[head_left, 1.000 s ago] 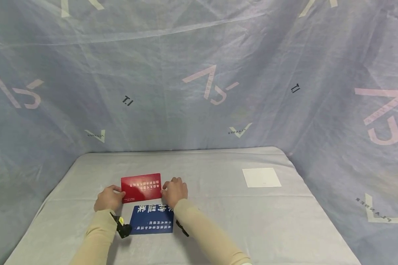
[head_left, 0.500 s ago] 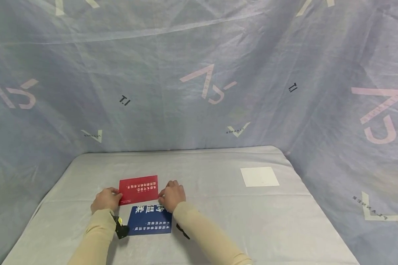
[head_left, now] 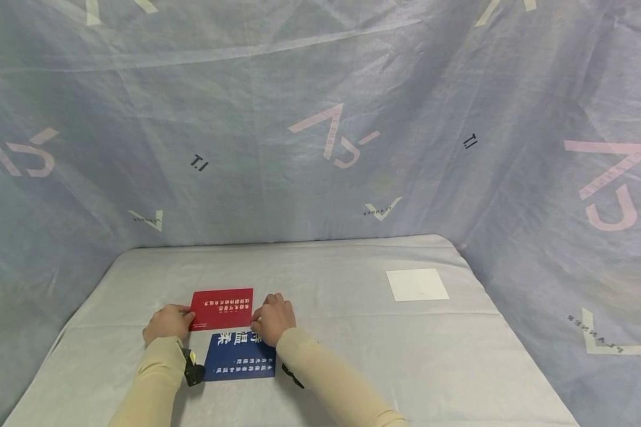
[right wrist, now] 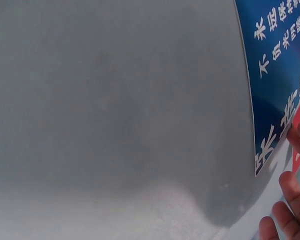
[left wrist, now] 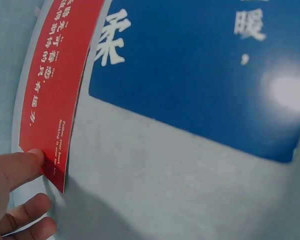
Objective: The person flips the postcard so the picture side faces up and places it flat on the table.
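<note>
A red card [head_left: 221, 305] with white writing lies between my two hands at the left of the table, its face up. My left hand [head_left: 168, 324] pinches its left end, the thumb on top of the corner in the left wrist view. At the card's right end, the thumb and forefinger of my right hand [head_left: 274, 319] pinch the edge; the other fingers [right wrist: 289, 190] are loosely bent. Just nearer to me lies a blue card [head_left: 240, 359] with larger white writing, its far right corner hidden under my right hand in the head view.
A blank white card [head_left: 417, 284] lies apart at the right of the table. Pale grey cloth covers the table [head_left: 384, 356]. Grey-blue printed curtains [head_left: 256, 148] stand behind it and on both sides.
Both hands have brought the red card slightly down and toward the blue card, and it now looks flatter. The head view has shifted a little. The blue and white cards stay in place.
</note>
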Demonstrator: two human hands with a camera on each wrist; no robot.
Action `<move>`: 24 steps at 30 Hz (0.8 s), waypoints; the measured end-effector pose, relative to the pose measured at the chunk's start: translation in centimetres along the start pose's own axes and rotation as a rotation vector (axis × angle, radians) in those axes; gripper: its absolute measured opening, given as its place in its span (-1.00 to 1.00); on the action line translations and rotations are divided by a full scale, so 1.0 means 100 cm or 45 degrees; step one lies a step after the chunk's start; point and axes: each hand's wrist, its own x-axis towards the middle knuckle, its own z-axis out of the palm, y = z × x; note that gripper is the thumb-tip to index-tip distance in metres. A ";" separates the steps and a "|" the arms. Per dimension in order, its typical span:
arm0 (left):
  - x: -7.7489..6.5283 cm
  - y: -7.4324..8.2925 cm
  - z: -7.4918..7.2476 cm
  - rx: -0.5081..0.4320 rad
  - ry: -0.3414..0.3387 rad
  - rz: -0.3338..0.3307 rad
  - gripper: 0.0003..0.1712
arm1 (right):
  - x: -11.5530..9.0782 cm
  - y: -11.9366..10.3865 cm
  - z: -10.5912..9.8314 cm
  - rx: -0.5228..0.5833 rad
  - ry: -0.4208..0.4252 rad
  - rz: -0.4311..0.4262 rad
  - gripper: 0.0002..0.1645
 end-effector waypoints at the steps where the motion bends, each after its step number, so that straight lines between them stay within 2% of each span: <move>1: 0.001 -0.001 0.000 0.004 -0.001 0.001 -0.60 | 0.000 0.000 0.000 -0.004 0.004 -0.005 -0.90; 13: 0.002 0.000 -0.003 0.002 -0.054 0.030 -0.53 | 0.001 -0.001 0.006 -0.011 0.000 -0.006 -0.90; 24: -0.001 0.003 -0.004 0.060 -0.042 0.072 -0.46 | -0.001 0.000 0.006 -0.041 -0.016 -0.010 -0.89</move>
